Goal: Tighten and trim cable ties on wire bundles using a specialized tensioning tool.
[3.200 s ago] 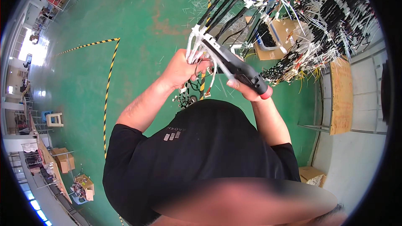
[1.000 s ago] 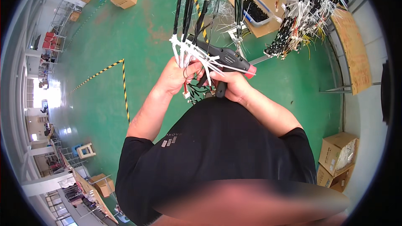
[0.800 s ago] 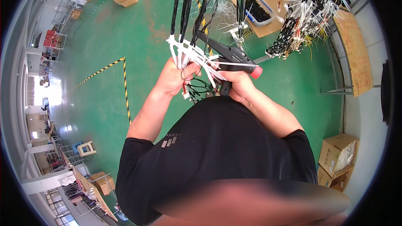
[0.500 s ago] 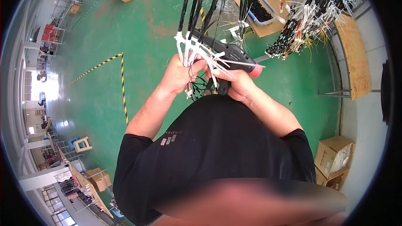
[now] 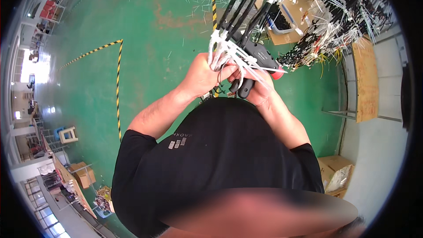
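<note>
My left hand (image 5: pixel 200 77) gripped the cable bundle (image 5: pixel 240 13) at its white ties (image 5: pixel 229 53), chest-high. My right hand (image 5: pixel 260 90) closed around the black tie gun (image 5: pixel 260 57), pressed against those ties.

Both forearms raised and bent at the elbow, converging in front of the chest. Left hand (image 5: pixel 202 77) closed in a fist, knuckles outward, wrist roughly straight. Right hand (image 5: pixel 260 89) just beside it, fingers curled in a grip, wrist bent inward. Hands nearly touching.
</note>
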A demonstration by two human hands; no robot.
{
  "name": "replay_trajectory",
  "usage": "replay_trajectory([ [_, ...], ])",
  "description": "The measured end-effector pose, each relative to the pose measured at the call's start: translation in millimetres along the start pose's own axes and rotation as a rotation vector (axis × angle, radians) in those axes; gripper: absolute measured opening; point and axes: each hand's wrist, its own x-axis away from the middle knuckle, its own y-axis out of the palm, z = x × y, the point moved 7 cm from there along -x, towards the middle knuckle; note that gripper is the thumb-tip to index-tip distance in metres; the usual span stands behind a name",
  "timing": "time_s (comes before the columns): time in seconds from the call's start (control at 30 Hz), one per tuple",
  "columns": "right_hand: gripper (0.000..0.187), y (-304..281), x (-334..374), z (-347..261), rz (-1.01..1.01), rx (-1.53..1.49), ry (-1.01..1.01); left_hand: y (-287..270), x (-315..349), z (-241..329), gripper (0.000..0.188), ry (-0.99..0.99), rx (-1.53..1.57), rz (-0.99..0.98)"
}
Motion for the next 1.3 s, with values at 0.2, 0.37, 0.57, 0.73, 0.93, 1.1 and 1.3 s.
replay_trajectory([
  [0.2, 0.047, 4, -4, -5, -0.14, 0.046, 0.023, -7, 5, 9, 0.013, 0.041, -0.045, 0.073],
  [0.37, 0.037, 20, 0, -10, -0.142, 0.128, 0.004, -11, 7, 15, 0.014, -0.006, -0.163, 0.093],
  [0.57, 0.042, 1, -1, -2, -0.071, 0.168, 0.026, -12, 6, 1, 0.015, -0.04, 0.092, 0.015],
  [0.73, 0.035, -2, -4, -13, 0.189, 0.245, -0.187, -15, 10, -9, 0.026, -0.173, 0.143, -0.134],
  [0.93, 0.024, -41, 22, -83, 0.545, 0.46, -0.689, -57, 3, 10, 0.03, -0.012, -0.082, 0.185],
  [1.1, 0.024, -35, 55, -106, 0.415, 0.437, -0.657, -80, -1, -2, 0.038, -0.006, -0.063, 0.198],
  [1.3, 0.027, 5, 74, -92, 0.214, 0.459, -0.616, -85, -19, -6, 0.03, -0.019, 0.135, 0.058],
])
